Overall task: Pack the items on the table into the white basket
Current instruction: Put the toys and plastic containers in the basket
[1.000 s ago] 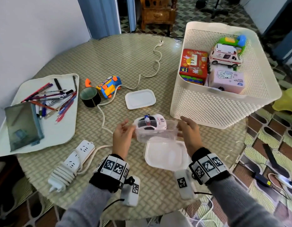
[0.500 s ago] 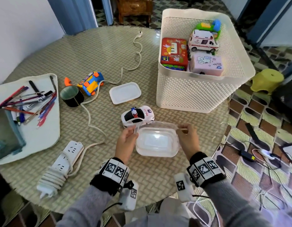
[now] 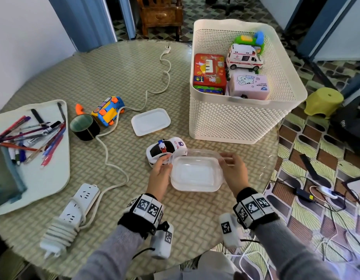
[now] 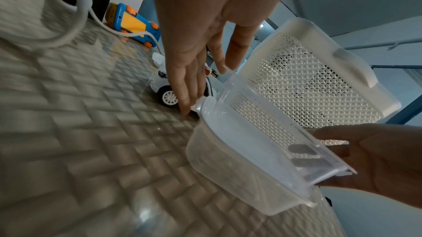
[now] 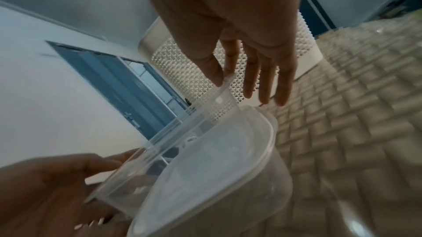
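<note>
Two clear plastic containers [image 3: 196, 174] sit nested near the table's front edge, the upper one tilted inside the lower [image 4: 246, 152]. My left hand [image 3: 166, 161] pinches the upper container's left end, and my right hand [image 3: 227, 158] pinches its right rim, thumb on the corner [image 5: 217, 78]. A white toy police car [image 3: 165, 148] stands just behind my left fingers. The white basket [image 3: 292, 83] stands at the back right and holds a red tin, a toy ambulance, a pink tissue pack and a green toy.
A white lid [image 3: 151, 122], a blue-and-yellow toy [image 3: 108, 110] and a black tape roll [image 3: 84, 127] lie mid-table. A power strip [image 3: 74, 211] with its coiled cord lies at the front left. A tray [image 3: 43, 178] of pens sits at the far left.
The clear container came down from in front of the police car into the second container on the table. Both hands have stayed at its ends.
</note>
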Action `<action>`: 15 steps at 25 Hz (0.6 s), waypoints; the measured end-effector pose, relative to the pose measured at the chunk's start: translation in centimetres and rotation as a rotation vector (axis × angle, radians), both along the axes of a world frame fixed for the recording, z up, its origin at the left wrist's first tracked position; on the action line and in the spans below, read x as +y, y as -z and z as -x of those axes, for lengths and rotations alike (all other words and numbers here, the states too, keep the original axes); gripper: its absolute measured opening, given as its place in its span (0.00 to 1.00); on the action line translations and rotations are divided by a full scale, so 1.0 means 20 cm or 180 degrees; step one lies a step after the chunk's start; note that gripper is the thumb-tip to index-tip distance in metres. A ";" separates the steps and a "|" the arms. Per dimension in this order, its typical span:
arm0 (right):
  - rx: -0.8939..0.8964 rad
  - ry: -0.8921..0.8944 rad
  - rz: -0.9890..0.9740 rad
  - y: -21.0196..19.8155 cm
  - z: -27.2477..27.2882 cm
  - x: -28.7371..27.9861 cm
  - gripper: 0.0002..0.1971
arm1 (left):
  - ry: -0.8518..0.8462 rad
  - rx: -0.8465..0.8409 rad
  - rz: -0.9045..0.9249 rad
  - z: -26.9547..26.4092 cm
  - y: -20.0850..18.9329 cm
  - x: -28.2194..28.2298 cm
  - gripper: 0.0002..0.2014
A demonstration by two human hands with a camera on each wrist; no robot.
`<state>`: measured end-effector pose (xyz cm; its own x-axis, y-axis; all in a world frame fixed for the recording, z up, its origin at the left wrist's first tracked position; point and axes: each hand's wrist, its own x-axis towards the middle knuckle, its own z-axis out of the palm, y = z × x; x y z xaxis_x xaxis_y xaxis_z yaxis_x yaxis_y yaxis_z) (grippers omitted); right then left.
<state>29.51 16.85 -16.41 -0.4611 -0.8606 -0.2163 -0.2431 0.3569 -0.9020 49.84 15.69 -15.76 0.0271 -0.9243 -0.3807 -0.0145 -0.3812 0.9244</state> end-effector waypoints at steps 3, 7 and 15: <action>0.0285 -0.0213 -0.0122 -0.02 0.00 -0.01 0.13 | -0.0049 -0.0070 -0.0018 0.00 0.00 -0.03 0.16; 0.0904 -0.0650 0.0399 -0.15 -0.09 -0.12 0.12 | -0.0327 -0.0064 0.0207 -0.05 -0.06 -0.10 0.14; 0.0081 -0.1639 -0.0012 -0.31 -0.46 -0.63 0.13 | -0.0847 -0.0254 0.0468 -0.28 -0.15 -0.44 0.13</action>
<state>38.66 4.22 -10.19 0.0170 -0.9767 -0.2142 -0.4101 0.1885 -0.8923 55.52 6.92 -12.71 0.2998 -0.9258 -0.2303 -0.0069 -0.2435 0.9699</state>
